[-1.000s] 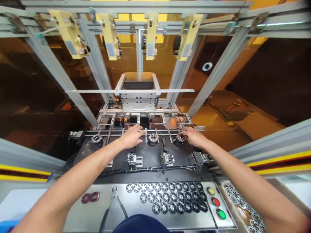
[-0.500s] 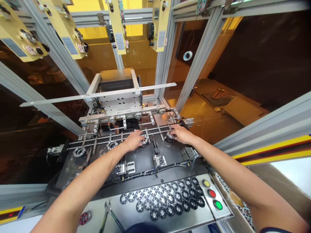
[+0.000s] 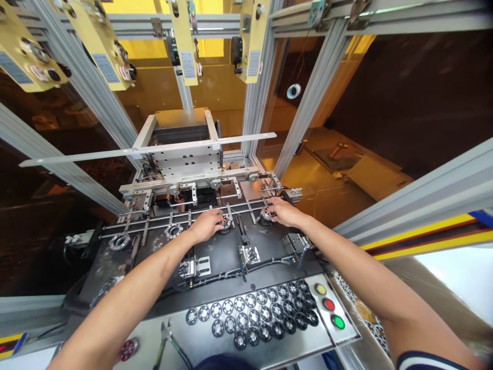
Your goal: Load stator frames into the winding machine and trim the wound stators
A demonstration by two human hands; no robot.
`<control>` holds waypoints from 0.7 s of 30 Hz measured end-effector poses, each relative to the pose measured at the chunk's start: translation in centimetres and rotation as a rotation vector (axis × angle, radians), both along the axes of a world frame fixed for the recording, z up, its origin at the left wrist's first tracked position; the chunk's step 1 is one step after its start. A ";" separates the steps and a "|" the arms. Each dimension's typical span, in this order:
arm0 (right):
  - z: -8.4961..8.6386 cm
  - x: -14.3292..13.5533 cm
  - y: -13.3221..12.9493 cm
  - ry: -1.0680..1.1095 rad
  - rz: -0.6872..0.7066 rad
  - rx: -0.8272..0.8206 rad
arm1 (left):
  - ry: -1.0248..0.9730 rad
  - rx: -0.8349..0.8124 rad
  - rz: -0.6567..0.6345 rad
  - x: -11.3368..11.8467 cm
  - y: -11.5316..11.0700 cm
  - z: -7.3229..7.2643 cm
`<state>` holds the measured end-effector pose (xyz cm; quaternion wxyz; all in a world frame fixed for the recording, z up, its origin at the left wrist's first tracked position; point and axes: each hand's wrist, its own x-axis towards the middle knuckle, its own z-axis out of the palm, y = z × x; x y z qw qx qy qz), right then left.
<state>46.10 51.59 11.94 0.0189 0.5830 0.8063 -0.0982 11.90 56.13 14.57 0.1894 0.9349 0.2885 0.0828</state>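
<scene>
The centre round part (image 3: 224, 221) sat at a fixture on the black machine bed (image 3: 227, 252); the right round part (image 3: 266, 214) sat at another fixture, toward the bed's right end. The left hand (image 3: 207, 225) had its fingers bent at the centre round part, and the right hand (image 3: 284, 211) had its fingers bent over the right round part. Both hands partly covered the parts; whether either had a firm grip could not be told. Two metal rings, the nearer (image 3: 173, 231) and the farther (image 3: 119, 241), lay on the bed to the left. On the steel panel (image 3: 292, 347) in front, black-rimmed discs (image 3: 242, 320) stood in rows, with yellow, red and green buttons (image 3: 328, 304) to their right. Cutters (image 3: 165, 331) lay left of the discs, near red-marked discs (image 3: 128, 349).
</scene>
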 end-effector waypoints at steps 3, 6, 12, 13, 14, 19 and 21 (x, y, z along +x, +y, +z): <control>0.1 0.2 0.3 0.014 0.013 -0.017 | -0.145 -0.002 0.023 -1.2 -2.8 2.2; 0.0 0.5 0.7 0.025 0.025 -0.037 | -0.308 0.023 0.073 -3.1 -6.9 5.2; 0.3 0.6 0.9 0.031 0.055 -0.072 | -0.668 0.096 0.258 -7.1 -14.6 9.7; 0.4 0.6 0.9 0.030 0.057 -0.076 | -0.731 0.098 0.272 -7.5 -15.4 10.0; 0.5 0.5 0.9 0.029 0.059 -0.080 | -0.783 0.098 0.277 -7.9 -16.1 10.3; 1.0 0.3 1.2 0.029 0.047 -0.098 | -0.926 0.042 0.275 -8.9 -18.1 10.5; 1.1 0.2 1.3 0.043 0.025 -0.092 | -0.960 0.005 0.309 -9.3 -18.6 10.5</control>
